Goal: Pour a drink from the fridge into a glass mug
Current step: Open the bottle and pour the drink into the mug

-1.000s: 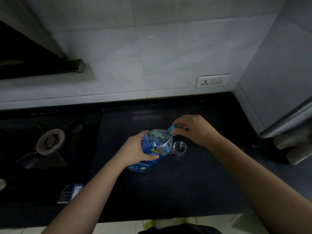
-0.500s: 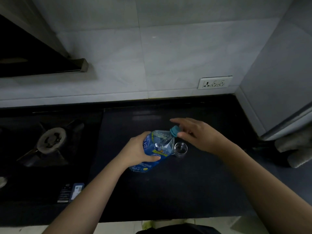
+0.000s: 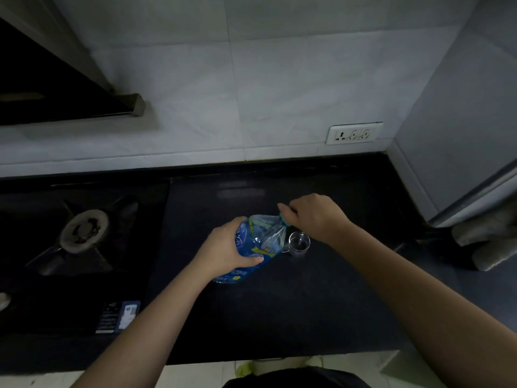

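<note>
Blue-labelled plastic is gripped at the body of the water bottle (image 3: 253,246) by the left hand (image 3: 228,252), the bottle being held tilted over the black counter (image 3: 293,303) with its neck toward the right. The cap (image 3: 284,219) is pinched by the fingers of the right hand (image 3: 313,217). The glass mug (image 3: 298,243) stands empty on the counter, just beside the bottle's shoulder and below the right wrist. Water could be squeezed out of the thin, creased wall once the cap is loosened, since the bottle is already leaning. The mug could be knocked over by the wrist or by the swinging neck.
</note>
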`<state>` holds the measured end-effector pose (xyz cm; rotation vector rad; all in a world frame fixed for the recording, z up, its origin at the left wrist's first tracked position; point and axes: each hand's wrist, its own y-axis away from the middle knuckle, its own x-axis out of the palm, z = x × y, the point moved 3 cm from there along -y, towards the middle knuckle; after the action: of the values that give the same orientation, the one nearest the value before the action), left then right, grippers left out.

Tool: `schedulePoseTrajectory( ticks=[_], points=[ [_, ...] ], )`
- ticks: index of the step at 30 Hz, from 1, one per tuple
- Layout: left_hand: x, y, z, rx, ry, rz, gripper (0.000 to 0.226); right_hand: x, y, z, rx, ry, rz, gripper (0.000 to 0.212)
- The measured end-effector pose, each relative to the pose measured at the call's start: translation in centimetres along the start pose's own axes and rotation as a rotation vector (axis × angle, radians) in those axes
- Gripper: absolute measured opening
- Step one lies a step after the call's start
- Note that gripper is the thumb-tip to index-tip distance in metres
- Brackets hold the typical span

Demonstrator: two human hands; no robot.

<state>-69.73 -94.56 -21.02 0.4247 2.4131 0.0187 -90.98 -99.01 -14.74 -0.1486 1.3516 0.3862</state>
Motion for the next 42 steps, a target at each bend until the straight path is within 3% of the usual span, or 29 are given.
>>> schedulePoseTrajectory(
  ticks=[2, 6, 9, 13, 17, 18, 23, 25, 29, 31, 34, 36, 39, 42],
  points=[
    [-0.1, 0.3, 0.3, -0.002, 0.007, 0.016, 0.077, 0.3, 0.2, 0.3, 0.018, -0.041, -0.019, 0.054],
    [-0.8, 1.1, 1.4, -0.026, 0.057, 0.042, 0.081, 0.5, 1.8, 0.8, -0.351, -0.114, -0.203, 0.041],
    [-1.2, 1.4, 1.5, -0.007, 0.065, 0.061, 0.082, 0.5, 1.9, 0.9, -0.457, -0.049, -0.256, 0.039],
    [-1.0, 1.3, 1.3, -0.015, 0.069, 0.004, 0.082, 0.5, 1.6, 1.9, -0.314, -0.12, -0.327, 0.038],
    [-0.7, 1.8, 1.6, -0.048, 0.044, -0.066, 0.081, 1.7, 0.3, 2.2, 0.213, -0.324, 0.001, 0.053],
    [-0.8, 1.8, 1.8, -0.05, 0.066, -0.056, 0.081, 1.6, 0.3, 2.5, 0.189, -0.312, -0.018, 0.054],
    [-2.0, 2.2, 2.0, -0.012, 0.165, 0.05, 0.079, 0.1, 1.0, 3.9, -0.407, 0.026, -0.464, 0.039],
    [-1.9, 2.3, 1.9, 0.0, 0.168, 0.054, 0.078, 0.2, 0.7, 4.2, -0.359, 0.076, -0.473, 0.043],
    [-1.4, 2.3, 2.0, 0.0, 0.167, -0.058, 0.074, 1.2, -1.0, 4.4, 0.17, -0.062, -0.072, 0.059],
    [-1.6, 2.3, 2.6, -0.032, 0.215, -0.085, 0.079, 0.5, -1.1, 5.0, 0.087, -0.072, -0.146, 0.059],
    [-2.6, 2.5, 3.3, -0.05, 0.318, -0.02, 0.078, -0.7, -0.3, 5.7, -0.358, 0.001, -0.377, 0.052],
    [-3.4, 2.7, 3.1, -0.043, 0.306, 0.04, 0.078, -1.1, -0.3, 5.9, -0.491, 0.022, -0.385, 0.049],
    [-4.0, 2.9, 2.9, -0.035, 0.272, 0.073, 0.078, -1.0, -0.5, 6.7, -0.499, -0.038, -0.361, 0.048],
    [-4.1, 3.2, 2.9, -0.032, 0.234, -0.027, 0.076, -0.8, -1.4, 7.3, -0.234, -0.08, -0.293, 0.053]
  ],
)
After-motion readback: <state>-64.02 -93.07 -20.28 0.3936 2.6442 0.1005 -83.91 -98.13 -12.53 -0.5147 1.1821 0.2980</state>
